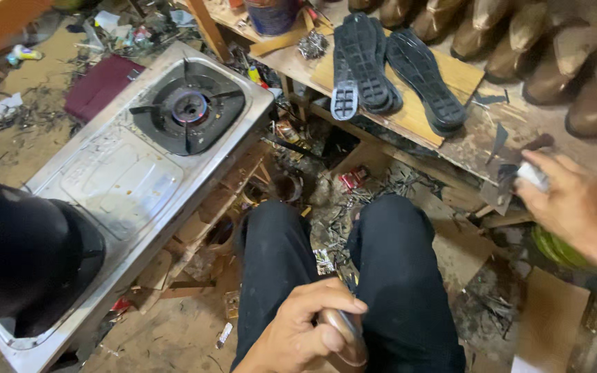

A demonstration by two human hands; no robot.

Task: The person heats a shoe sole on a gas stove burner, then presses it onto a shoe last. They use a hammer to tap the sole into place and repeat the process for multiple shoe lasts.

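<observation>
Soft, even daylight falls on my cluttered workspace, with no hard shadows. The steel stove top (115, 176) gives a dull glare. My right hand (566, 202) is smeared by motion blur, the frame edges bend slightly, and the dark shape at far left is unfocused

Right hand (566, 200) hides most of a small white thing (532, 175) — unidentifiable.

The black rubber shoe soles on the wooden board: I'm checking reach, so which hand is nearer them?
Right. The right hand is just below and right of the black rubber shoe soles; the left hand is far below, over the lap.
</observation>
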